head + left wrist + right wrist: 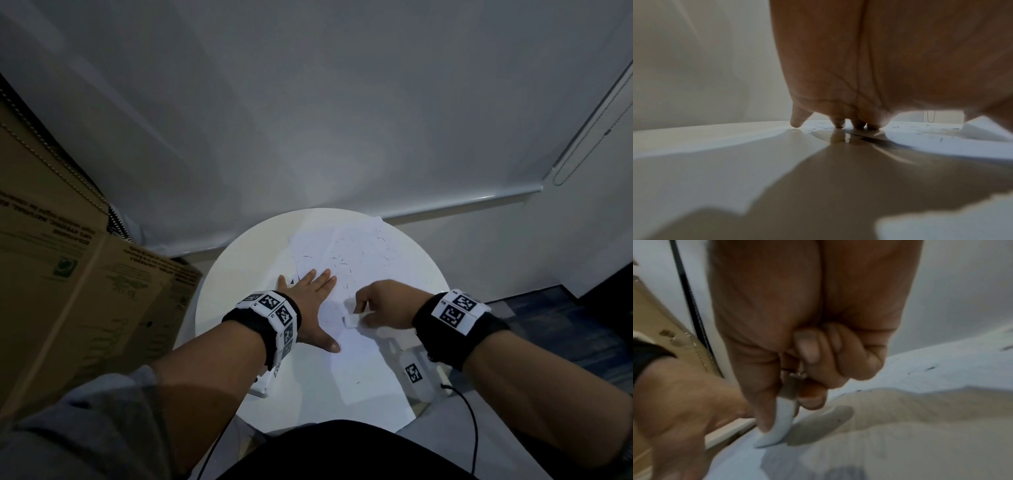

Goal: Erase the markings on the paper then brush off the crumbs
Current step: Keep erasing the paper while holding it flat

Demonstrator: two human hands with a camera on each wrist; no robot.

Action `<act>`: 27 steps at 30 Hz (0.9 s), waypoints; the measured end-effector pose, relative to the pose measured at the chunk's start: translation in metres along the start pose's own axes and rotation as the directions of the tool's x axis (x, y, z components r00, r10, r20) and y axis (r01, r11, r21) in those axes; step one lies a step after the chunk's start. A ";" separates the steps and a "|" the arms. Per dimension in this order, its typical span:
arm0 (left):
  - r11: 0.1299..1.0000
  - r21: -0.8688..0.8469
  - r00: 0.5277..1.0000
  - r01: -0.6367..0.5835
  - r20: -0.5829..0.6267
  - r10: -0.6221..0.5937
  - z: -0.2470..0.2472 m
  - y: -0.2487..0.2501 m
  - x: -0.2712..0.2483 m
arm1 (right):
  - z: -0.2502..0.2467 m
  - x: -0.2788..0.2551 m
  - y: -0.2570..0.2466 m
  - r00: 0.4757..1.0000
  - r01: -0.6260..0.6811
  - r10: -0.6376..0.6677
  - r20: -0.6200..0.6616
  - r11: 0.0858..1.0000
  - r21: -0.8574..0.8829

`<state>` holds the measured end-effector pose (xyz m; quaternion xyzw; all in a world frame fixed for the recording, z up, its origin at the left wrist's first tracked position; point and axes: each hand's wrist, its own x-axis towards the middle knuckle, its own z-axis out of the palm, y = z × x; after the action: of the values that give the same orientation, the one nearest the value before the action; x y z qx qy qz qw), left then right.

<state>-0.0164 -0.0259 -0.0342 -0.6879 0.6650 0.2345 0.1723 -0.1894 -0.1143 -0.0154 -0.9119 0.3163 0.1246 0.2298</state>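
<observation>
A white sheet of paper lies on the round white table, sprinkled with several dark eraser crumbs. My left hand lies flat with spread fingers on the sheet's left part, pressing it down; its fingertips touch the surface in the left wrist view. My right hand pinches a white eraser between thumb and fingers, its tip down on the paper just right of my left thumb. In the right wrist view the eraser pokes out below the curled fingers.
A large cardboard box stands close at the left of the table. A grey wall and a white blind rail run behind it. A black cable hangs from my right wrist near the table's front right edge.
</observation>
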 end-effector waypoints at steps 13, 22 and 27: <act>1.000 -0.002 1.000 0.006 0.019 -0.006 -0.002 0.002 -0.003 | -0.013 0.007 0.018 0.964 -0.160 0.165 -0.210 0.986 0.041; 1.000 -0.009 1.000 0.005 0.022 -0.004 -0.003 0.003 -0.004 | -0.011 0.008 0.011 0.974 -0.141 0.147 -0.173 0.989 0.045; 1.000 -0.006 1.000 0.005 0.024 -0.005 -0.002 0.002 -0.002 | -0.008 0.005 0.009 0.983 -0.123 0.127 -0.132 0.992 0.037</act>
<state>-0.0186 -0.0255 -0.0307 -0.6873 0.6603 0.2443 0.1787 -0.1904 -0.1270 -0.0138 -0.8933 0.3892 0.0729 0.2128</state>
